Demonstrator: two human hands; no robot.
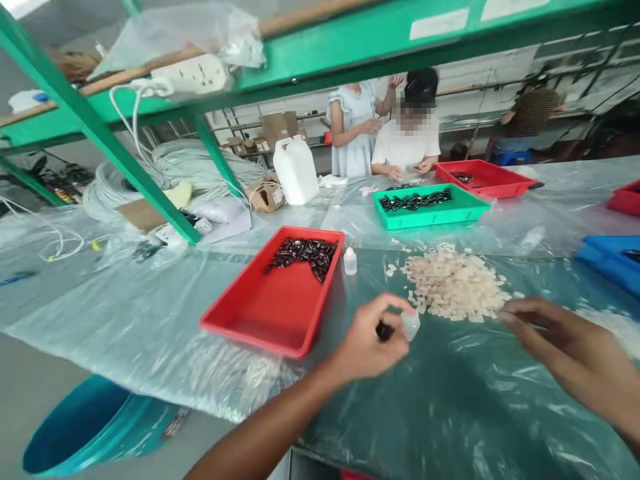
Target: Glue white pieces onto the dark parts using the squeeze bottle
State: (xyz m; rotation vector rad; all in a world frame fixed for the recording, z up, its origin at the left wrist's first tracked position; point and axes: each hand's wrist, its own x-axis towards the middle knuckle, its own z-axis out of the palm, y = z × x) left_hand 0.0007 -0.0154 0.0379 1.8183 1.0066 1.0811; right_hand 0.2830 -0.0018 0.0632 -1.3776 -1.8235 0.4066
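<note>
My left hand is closed, fingers curled round a small black piece. A small translucent whitish thing shows at its fingertips; its kind is unclear. At the right edge of a heap of small pale flat pieces, my right hand has its thumb and finger tips drawn together. It is blurred, and whatever lies between those tips cannot be made out. Left of the heap, a small white dropper bottle stands upright beside a red tray with many shiny black pieces at its far end.
Across the table are a green tray of black pieces, another red tray and a white jug. A blue tray sits at right. Green shelf framing rises at left; people work beyond. A blue bin stands below.
</note>
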